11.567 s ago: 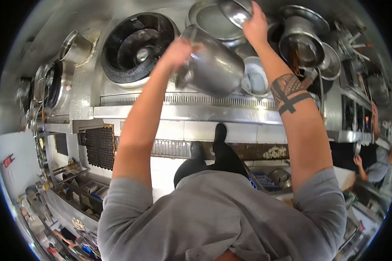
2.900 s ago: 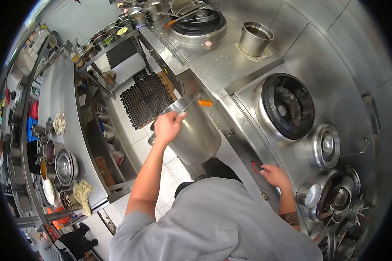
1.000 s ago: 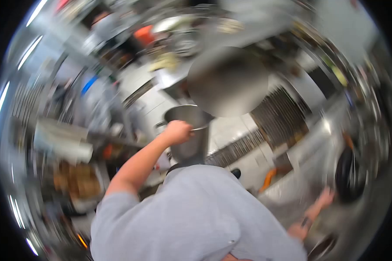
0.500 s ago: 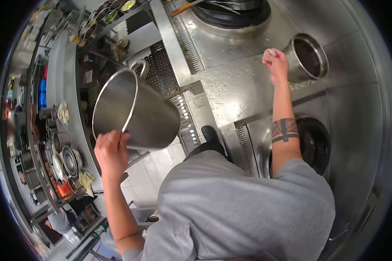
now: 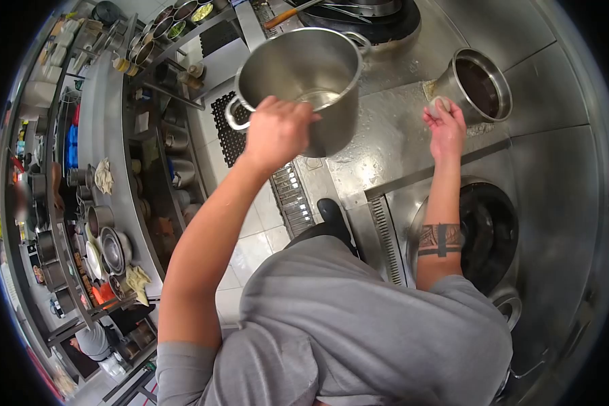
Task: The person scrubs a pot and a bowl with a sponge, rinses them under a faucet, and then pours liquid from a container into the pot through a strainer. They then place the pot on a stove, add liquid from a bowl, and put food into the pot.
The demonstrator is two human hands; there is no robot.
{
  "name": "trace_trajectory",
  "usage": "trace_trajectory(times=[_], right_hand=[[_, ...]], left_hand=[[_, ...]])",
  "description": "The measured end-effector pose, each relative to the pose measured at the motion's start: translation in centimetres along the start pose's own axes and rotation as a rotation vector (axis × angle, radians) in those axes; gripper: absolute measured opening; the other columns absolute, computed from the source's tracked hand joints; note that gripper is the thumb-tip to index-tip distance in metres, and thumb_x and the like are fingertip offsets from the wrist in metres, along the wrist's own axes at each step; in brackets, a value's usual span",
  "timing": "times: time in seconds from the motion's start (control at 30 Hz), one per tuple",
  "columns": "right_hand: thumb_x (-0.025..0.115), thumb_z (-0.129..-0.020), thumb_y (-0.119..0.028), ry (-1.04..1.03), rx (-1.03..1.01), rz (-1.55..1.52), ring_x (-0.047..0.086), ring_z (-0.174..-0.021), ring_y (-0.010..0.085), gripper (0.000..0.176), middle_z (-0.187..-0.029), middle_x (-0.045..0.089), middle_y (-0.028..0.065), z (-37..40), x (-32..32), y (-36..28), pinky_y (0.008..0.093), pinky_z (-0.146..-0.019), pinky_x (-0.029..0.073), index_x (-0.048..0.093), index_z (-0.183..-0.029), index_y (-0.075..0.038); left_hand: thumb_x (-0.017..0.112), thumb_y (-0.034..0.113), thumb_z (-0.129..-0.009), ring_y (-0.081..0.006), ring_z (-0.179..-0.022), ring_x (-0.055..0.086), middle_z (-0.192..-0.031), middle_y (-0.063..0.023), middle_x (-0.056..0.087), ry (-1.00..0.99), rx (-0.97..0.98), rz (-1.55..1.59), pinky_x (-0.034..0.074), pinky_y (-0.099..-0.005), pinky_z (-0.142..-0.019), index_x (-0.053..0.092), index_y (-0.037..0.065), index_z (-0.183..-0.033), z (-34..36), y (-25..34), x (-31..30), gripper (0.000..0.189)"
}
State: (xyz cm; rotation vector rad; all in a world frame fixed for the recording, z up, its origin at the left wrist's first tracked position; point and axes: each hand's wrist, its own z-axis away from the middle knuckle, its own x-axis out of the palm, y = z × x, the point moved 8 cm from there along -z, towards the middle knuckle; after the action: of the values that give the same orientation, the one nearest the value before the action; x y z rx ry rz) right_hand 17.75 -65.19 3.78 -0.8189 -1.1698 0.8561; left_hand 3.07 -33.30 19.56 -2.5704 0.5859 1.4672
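— Where's the stockpot [image 5: 303, 66]?
— Upper centre of the frame, above the steel counter [image 5: 386, 145]; the left hand [image 5: 277, 132] is clamped on its near rim.
— The right hand [image 5: 446, 127]?
— Upper right, curled round a small pale lump [image 5: 440, 105], just beside the steel canister [image 5: 452, 82].

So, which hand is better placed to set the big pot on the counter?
Probably the left hand: it grips the pot by the rim at the counter edge; the right hand holds a small thing.

Left hand [image 5: 277, 130] on the rim of a steel stockpot [image 5: 298, 64], right hand [image 5: 448, 127] with a pale lump [image 5: 439, 105] beside a canister [image 5: 455, 82]
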Motion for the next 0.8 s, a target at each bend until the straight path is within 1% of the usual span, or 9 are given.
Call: trace_trajectory(times=[0.17, 0.3, 0.43, 0.47, 0.5, 0.57, 0.63, 0.77, 0.8], right_hand=[[0.075, -0.093, -0.014, -0.02, -0.105, -0.018, 0.067, -0.095, 0.0261, 0.041, -0.114, 0.064, 0.0139, 1.3, 0.8, -3.7, 0.0361, -0.083, 0.055, 0.055, -0.126, 0.0], [0.073, -0.094, -0.012, -0.081, -0.161, -0.055, 0.067, -0.095, 0.0277, 0.039, -0.118, 0.064, 0.016, 2.2, 3.4, -6.5, 0.0368, -0.083, 0.055, 0.055, -0.127, 0.0], [0.06, -0.1, -0.009, -0.374, -0.237, -0.126, 0.068, -0.105, 0.0362, 0.043, -0.131, 0.06, 0.0264, 3.2, 9.5, -7.8, 0.0419, -0.09, 0.057, 0.05, -0.141, 0.0], [0.058, -0.102, -0.013, -0.419, -0.219, -0.129, 0.067, -0.108, 0.0369, 0.044, -0.136, 0.057, 0.0286, 4.2, 12.1, -7.7, 0.043, -0.092, 0.056, 0.048, -0.144, 0.0], [0.053, -0.106, -0.021, -0.48, -0.222, -0.089, 0.065, -0.112, 0.0374, 0.049, -0.142, 0.052, 0.0305, 5.4, 14.5, -7.5, 0.0441, -0.097, 0.054, 0.043, -0.149, 0.0], [0.044, -0.109, -0.026, -0.772, -0.193, -0.147, 0.062, -0.115, 0.0348, 0.055, -0.152, 0.043, 0.0318, 8.2, 19.5, -6.1, 0.0421, -0.1, 0.049, 0.031, -0.155, 0.002], [0.046, -0.108, -0.027, -0.84, -0.146, -0.068, 0.063, -0.106, 0.026, 0.054, -0.152, 0.044, 0.0291, 12.9, 24.4, -4.6, 0.0349, -0.089, 0.051, 0.034, -0.153, 0.001], [0.065, -0.094, -0.006, -1.188, 0.119, 0.098, 0.062, -0.09, 0.0156, 0.055, -0.139, 0.056, 0.0189, 25.3, 34.1, 2.5, 0.0266, -0.072, 0.055, 0.045, -0.145, 0.0], [0.065, -0.09, 0.0, -1.287, 0.178, 0.235, 0.061, -0.086, 0.0139, 0.053, -0.132, 0.058, 0.0155, 28.0, 35.1, 5.3, 0.0259, -0.068, 0.055, 0.049, -0.14, -0.001]], left_hand=[[0.069, 0.007, -0.077, -0.022, -0.061, 0.061, -0.067, -0.0035, 0.061, -0.036, 0.102, 0.11, 0.047, -0.0356, -0.066, 0.063, 0.011, -0.079, 1.0, 4.6, 4.8, 0.007], [0.066, 0.008, -0.077, -0.0213, -0.071, 0.063, -0.073, -0.0033, 0.063, -0.154, 0.156, 0.214, 0.047, -0.0361, -0.072, 0.065, 0.01, -0.088, 3.4, 7.6, 6.9, 0.012], [0.074, 0.026, -0.08, -0.0252, -0.088, 0.064, -0.079, -0.0033, 0.064, -0.134, 0.057, 0.348, 0.049, -0.0384, -0.088, 0.067, 0.012, -0.098, 3.7, 7.2, 7.0, 0.024], [0.075, 0.031, -0.081, -0.027, -0.096, 0.062, -0.089, -0.006, 0.065, -0.154, 0.03, 0.396, 0.048, -0.0413, -0.092, 0.067, 0.011, -0.099, 3.7, 6.5, 5.9, 0.028], [0.074, 0.038, -0.082, -0.0277, -0.101, 0.06, -0.099, -0.0067, 0.063, -0.052, 0.021, 0.383, 0.047, -0.0419, -0.094, 0.065, 0.01, -0.099, 4.5, 5.4, 4.1, 0.034], [0.071, 0.039, -0.086, -0.028, -0.103, 0.058, -0.101, -0.0066, 0.06, 0.064, -0.033, 0.316, 0.047, -0.0409, -0.094, 0.062, 0.01, -0.098, 7.2, 3.1, -0.6, 0.033], [0.07, 0.032, -0.089, -0.029, -0.103, 0.059, -0.103, -0.0083, 0.061, 0.076, -0.182, 0.231, 0.047, -0.0415, -0.094, 0.062, 0.008, -0.098, 12.6, 0.5, -3.9, 0.026], [0.07, 0.027, -0.089, -0.0353, -0.105, 0.064, -0.108, -0.0145, 0.065, -0.189, -0.824, 0.116, 0.052, -0.0449, -0.089, 0.066, 0.005, -0.101, 33.2, -5.8, -3.8, 0.026], [0.069, 0.03, -0.09, -0.0362, -0.107, 0.065, -0.108, -0.0162, 0.066, -0.542, -1.112, 0.115, 0.053, -0.0473, -0.091, 0.068, 0.005, -0.103, 38.7, -5.5, -5.4, 0.029]])
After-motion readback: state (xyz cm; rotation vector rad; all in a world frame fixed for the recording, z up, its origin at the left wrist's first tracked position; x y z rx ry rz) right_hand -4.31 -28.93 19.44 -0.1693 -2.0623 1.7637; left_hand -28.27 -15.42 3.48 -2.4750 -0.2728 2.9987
